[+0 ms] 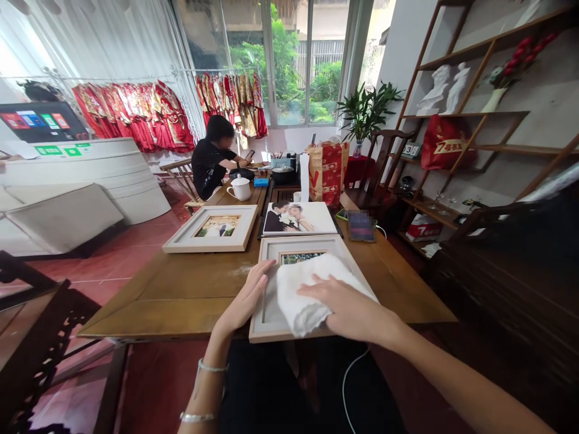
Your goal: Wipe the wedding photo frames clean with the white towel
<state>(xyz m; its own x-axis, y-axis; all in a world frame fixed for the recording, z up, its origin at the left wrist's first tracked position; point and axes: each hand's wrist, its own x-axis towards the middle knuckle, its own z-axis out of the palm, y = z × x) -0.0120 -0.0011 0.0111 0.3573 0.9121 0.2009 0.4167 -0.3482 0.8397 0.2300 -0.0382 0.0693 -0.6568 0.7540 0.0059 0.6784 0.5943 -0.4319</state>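
Note:
A pale framed photo [271, 313] lies flat at the near edge of the wooden table [190, 295]. My left hand [246, 298] rests on the frame's left border, fingers stretched out flat. My right hand [350, 307] presses a folded white cloth [307, 289] down on the frame's glass, palm flat on top of the cloth. Much of the picture is hidden under the cloth.
A second framed photo [212, 228] and an unframed wedding print [298, 218] lie farther back, with a phone [360, 226] to the right. A teapot [239, 188], red gift bag [328, 172] and a seated person [212, 160] are at the far end. Shelves [456, 114] stand right.

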